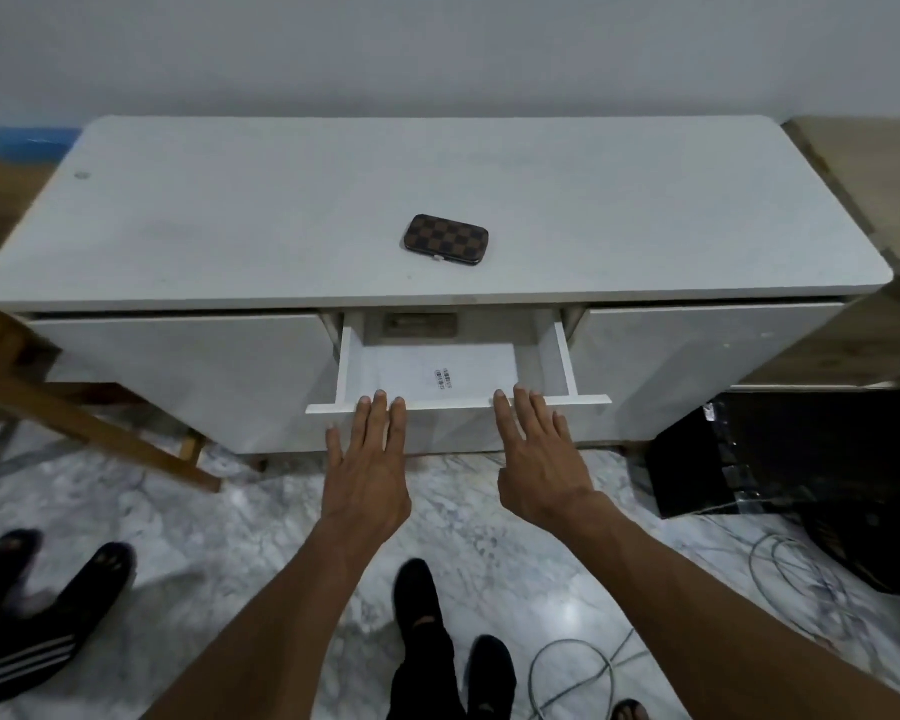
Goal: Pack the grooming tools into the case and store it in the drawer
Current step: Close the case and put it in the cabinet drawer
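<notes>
A long white cabinet (437, 200) is standing against a plain pale wall, its tabletop (230, 226) matte, faintly speckled and rounded at the corners. The floor (261, 537) under it is showing grey-and-white marbled tile with a glossy sheen. A slanting wooden frame (74, 413) is leaning in at the left, a black boxy object (780, 449) is sitting at the right, and loops of grey cable (780, 569) are lying on the tiles beside it.

The case (446, 240) is lying closed and flat near the middle of the tabletop, a small rounded rectangle covered in a brown-and-dark checkered pattern, with a small pale clasp on its near edge. No grooming tools are showing outside it.

Below it, the centre drawer (541, 366) is standing pulled out, a shallow white box with thin square-edged walls; a small barcode sticker (443, 378) is lying on its smooth bottom.

The left hand (367, 459) and the right hand (539, 459) are reaching forward palm-down, each grip spread flat with fingers apart and holding nothing. The fingertips of both are lying over the top edge of the drawer front; whether they are pressing on it I cannot tell. The case is sitting well apart from both hands.
</notes>
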`<action>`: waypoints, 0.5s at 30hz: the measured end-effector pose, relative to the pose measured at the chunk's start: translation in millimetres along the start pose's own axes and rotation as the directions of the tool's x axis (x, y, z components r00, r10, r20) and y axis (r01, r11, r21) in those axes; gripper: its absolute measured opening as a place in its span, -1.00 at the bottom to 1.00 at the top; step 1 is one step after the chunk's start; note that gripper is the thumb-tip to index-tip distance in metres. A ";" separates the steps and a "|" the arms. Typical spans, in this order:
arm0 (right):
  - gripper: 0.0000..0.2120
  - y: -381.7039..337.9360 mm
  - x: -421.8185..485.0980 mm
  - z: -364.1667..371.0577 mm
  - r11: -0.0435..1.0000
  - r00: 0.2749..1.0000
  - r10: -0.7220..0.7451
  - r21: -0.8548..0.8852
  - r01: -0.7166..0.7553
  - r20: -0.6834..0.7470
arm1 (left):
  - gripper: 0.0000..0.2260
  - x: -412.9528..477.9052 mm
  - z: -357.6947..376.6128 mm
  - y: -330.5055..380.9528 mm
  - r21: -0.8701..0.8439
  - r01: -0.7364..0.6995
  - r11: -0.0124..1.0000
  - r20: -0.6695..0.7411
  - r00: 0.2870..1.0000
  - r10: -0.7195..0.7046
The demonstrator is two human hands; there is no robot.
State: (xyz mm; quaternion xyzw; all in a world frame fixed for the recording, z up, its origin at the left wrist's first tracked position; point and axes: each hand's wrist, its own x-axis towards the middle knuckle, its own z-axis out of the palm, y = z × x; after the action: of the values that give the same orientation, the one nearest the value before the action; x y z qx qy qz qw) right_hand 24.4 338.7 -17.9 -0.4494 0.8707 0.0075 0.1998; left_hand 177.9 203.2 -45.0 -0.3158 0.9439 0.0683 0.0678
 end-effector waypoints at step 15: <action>-0.17 -11.2 -68.0 18.2 0.999 0.997 0.032 0.007 -0.033 0.071 | -0.17 -75.2 -3.9 9.4 -0.058 0.037 0.998 0.169 0.985 -0.026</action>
State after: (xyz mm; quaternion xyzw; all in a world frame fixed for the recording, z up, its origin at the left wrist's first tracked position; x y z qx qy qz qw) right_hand 74.5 388.6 -8.7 -0.4338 0.8702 0.0230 0.2325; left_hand 231.4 254.1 -27.6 -0.3258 0.9272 0.1225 0.1384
